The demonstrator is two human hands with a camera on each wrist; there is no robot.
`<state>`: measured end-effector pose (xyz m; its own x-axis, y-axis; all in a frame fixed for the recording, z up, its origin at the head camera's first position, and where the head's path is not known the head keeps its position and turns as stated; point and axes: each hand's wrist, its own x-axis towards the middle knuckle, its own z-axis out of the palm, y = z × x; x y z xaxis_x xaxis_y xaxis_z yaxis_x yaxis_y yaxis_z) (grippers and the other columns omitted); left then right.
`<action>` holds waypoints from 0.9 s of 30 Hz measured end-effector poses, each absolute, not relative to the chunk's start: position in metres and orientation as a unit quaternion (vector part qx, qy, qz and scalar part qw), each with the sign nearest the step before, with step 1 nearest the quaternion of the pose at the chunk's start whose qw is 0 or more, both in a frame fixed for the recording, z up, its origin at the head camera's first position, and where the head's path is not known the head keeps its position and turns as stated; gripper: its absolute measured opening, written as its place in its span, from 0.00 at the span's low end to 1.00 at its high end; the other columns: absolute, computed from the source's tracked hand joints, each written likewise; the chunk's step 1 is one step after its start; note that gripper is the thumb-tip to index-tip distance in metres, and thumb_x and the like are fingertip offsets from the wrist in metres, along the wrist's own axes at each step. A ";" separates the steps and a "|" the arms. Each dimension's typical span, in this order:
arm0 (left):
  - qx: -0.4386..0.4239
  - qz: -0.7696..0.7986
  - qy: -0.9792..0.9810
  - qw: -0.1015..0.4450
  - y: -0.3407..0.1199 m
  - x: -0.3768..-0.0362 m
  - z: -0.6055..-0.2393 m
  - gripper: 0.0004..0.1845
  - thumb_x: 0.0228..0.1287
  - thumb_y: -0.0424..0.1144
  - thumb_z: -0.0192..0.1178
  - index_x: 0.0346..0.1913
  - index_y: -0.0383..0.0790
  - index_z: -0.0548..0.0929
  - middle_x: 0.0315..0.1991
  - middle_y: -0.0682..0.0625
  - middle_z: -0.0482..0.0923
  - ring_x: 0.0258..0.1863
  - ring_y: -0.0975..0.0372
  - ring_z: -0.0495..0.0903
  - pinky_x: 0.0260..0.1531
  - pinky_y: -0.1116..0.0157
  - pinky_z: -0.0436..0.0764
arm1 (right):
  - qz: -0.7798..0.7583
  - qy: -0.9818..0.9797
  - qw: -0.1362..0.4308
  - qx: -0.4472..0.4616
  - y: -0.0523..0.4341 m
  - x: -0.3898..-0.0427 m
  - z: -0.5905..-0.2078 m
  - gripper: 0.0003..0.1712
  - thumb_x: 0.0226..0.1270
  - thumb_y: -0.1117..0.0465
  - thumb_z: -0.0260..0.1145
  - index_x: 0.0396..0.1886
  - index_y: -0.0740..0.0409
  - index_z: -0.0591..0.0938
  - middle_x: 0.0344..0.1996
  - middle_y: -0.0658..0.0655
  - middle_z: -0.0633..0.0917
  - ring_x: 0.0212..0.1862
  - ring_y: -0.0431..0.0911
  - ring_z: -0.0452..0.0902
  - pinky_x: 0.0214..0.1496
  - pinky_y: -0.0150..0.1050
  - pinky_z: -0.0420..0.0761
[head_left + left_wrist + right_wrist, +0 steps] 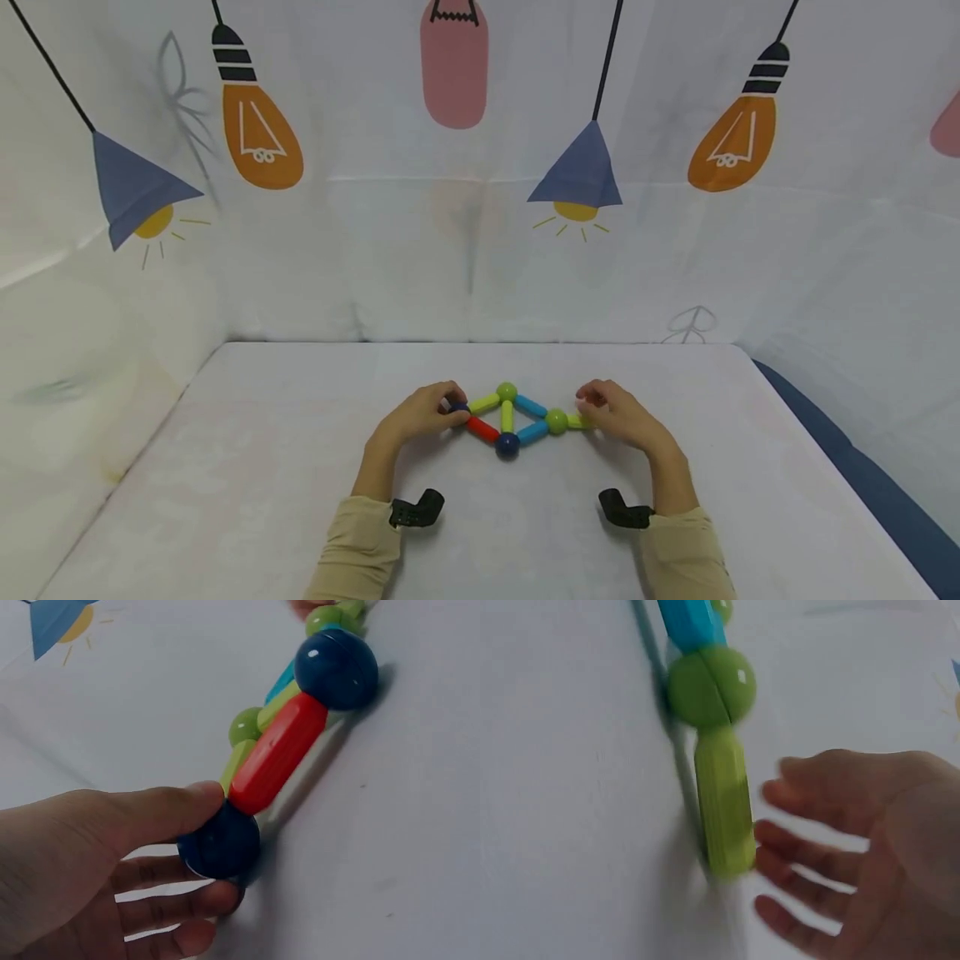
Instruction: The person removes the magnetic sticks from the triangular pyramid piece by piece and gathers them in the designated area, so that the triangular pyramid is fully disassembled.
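Observation:
A flat figure of magnetic rods and balls lies on the white table (300, 467). My left hand (450, 405) (221, 847) pinches the dark blue ball (458, 407) (220, 844) at the figure's left tip. From that ball a red rod (482, 429) (277, 754) runs to a second dark blue ball (507, 445) (336, 667). At the right tip, a light green rod (577, 422) (724, 802) sticks out from a green ball (557, 421) (711, 685). My right hand (590, 408) (772, 825) is at that rod's free end, fingers loosely spread, fingertips at or just off it.
A cloth backdrop printed with lamps and bulbs (262, 137) walls in the table at the back and both sides. A dark blue edge (847, 454) runs along the table's right side. Black wrist mounts (416, 510) sit on both forearms.

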<state>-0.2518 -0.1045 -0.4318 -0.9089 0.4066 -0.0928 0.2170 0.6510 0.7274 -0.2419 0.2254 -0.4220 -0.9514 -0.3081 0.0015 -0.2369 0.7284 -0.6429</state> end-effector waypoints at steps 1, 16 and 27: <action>0.182 0.382 0.897 0.125 -0.102 -0.252 -0.433 0.12 0.62 0.43 0.62 0.46 0.43 0.78 0.40 0.50 0.80 0.34 0.62 0.75 0.32 0.66 0.75 | -0.342 0.926 0.031 -0.160 0.220 -0.242 -0.421 0.14 0.68 0.61 0.59 0.50 0.62 0.77 0.45 0.59 0.79 0.49 0.52 0.74 0.50 0.49 0.75; 0.273 0.391 0.870 0.123 -0.086 -0.247 -0.439 0.18 0.57 0.40 0.67 0.50 0.42 0.78 0.45 0.50 0.81 0.37 0.64 0.77 0.34 0.71 0.76 | -0.292 0.898 -0.008 -0.329 0.145 -0.245 -0.440 0.19 0.63 0.67 0.63 0.55 0.58 0.78 0.54 0.56 0.80 0.61 0.55 0.69 0.63 0.56 0.68; 0.286 0.388 0.868 0.123 -0.083 -0.247 -0.435 0.17 0.57 0.40 0.67 0.48 0.40 0.79 0.43 0.49 0.80 0.36 0.64 0.77 0.36 0.70 0.76 | -0.275 0.918 -0.003 -0.286 0.142 -0.247 -0.443 0.13 0.62 0.62 0.66 0.47 0.50 0.82 0.47 0.50 0.82 0.58 0.49 0.70 0.59 0.51 0.72</action>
<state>-0.2466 -0.0832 -0.4353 -0.8068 0.5907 0.0085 0.4006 0.5365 0.7428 -0.2470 0.1419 -0.4425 -0.8367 -0.5230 0.1627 -0.5263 0.6856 -0.5030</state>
